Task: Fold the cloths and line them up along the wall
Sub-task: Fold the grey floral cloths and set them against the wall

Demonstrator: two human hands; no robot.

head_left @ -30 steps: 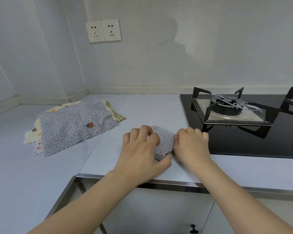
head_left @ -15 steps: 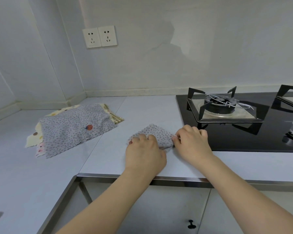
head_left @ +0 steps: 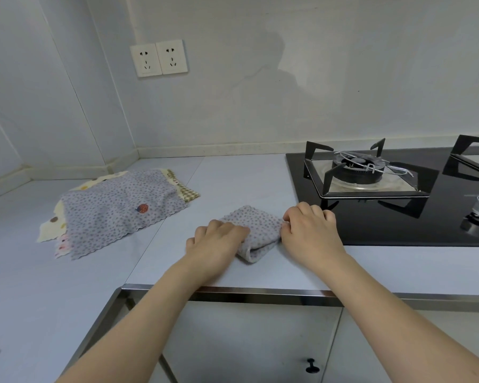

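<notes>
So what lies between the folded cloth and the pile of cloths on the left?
Only bare countertop in the head view: the folded cloth and the pile of cloths lie apart.

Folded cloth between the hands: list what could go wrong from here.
1. The folded cloth looks loosely bundled, its near end gaping; if the left hand and right hand let go, it may spring open.
2. It lies beside the stove; sliding it right could put it on the glass near the burner.
3. The pile lies unfolded and askew, away from the wall; lining up there may disturb it.
</notes>
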